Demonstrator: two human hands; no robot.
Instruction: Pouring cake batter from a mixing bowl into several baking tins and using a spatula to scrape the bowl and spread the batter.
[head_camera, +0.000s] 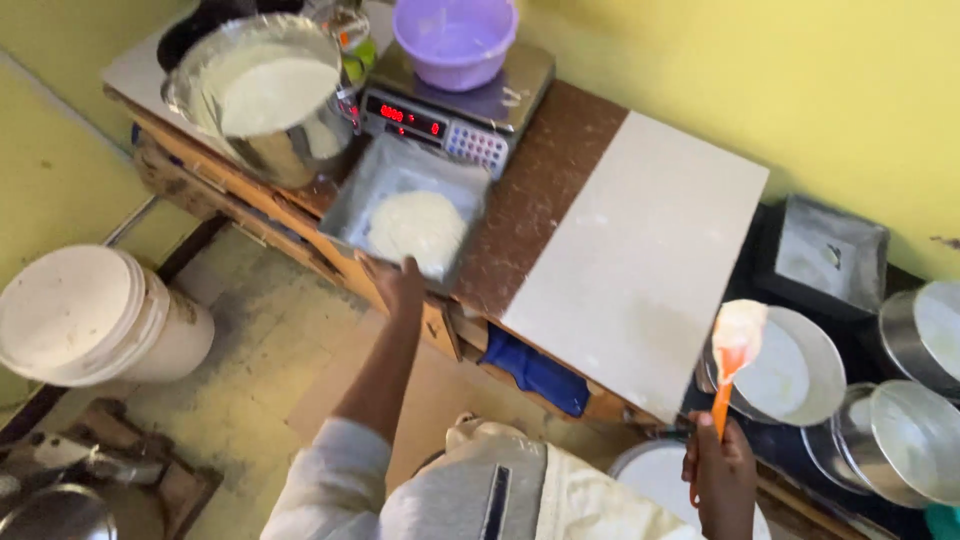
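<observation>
The left hand (398, 283) holds the edge of a square pan (405, 207) with batter inside. The right hand (722, 472) grips an orange spatula (733, 352).

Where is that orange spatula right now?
In the head view the orange spatula is low on the right, held upright in the person's right hand, its batter-coated blade over a round pan beside the white board.

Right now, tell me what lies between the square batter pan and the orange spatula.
In the head view, a bare white board on the brown table separates the square pan from the spatula.
</observation>
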